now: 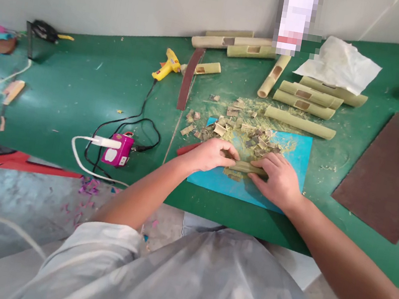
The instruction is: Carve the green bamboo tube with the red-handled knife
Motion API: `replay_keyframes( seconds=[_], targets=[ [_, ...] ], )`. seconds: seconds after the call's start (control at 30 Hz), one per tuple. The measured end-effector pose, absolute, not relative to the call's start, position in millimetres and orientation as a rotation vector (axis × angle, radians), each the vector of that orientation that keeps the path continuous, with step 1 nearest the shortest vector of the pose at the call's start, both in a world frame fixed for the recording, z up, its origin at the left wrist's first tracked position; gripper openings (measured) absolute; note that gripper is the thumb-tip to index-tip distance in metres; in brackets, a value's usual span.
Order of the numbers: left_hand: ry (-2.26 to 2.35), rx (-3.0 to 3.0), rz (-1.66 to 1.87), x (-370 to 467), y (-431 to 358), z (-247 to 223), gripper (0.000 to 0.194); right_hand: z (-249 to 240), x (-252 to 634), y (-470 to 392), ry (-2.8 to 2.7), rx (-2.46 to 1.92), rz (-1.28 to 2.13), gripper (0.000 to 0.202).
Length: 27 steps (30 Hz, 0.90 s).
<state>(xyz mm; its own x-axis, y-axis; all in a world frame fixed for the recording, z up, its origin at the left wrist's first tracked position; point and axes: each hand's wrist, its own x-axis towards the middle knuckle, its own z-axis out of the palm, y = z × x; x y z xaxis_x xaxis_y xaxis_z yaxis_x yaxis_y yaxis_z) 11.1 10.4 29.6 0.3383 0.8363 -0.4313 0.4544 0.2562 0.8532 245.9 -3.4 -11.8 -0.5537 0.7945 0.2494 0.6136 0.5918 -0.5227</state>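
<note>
Between my hands, low over the blue sheet (235, 186), lies a short bamboo piece (248, 168), held level. My left hand (213, 156) pinches its left end, and the fingers of my right hand (279, 178) are closed round its right end. Beneath it a flat greenish piece (232, 174) shows in part. Bamboo chips (258, 141) and yellowish shavings are heaped just beyond my fingers. A red object (186, 149) sticks out beside my left hand, its rest hidden.
Cut bamboo tubes (299, 123) lie behind the chips, near a white tissue (338, 65). A yellow glue gun (167, 66) and a pink power block (118, 150) with cables are at left. A brown sheet (390, 174) lies at right on the green table (60, 90).
</note>
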Motion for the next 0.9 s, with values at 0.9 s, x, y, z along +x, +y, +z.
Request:
replay_keyframes(
  seconds=[0.9],
  targets=[
    [1.359,1.298,0.333,8,16,24,0.027,-11,245,-2,-2.333,-1.141,0.568,0.016]
  ],
)
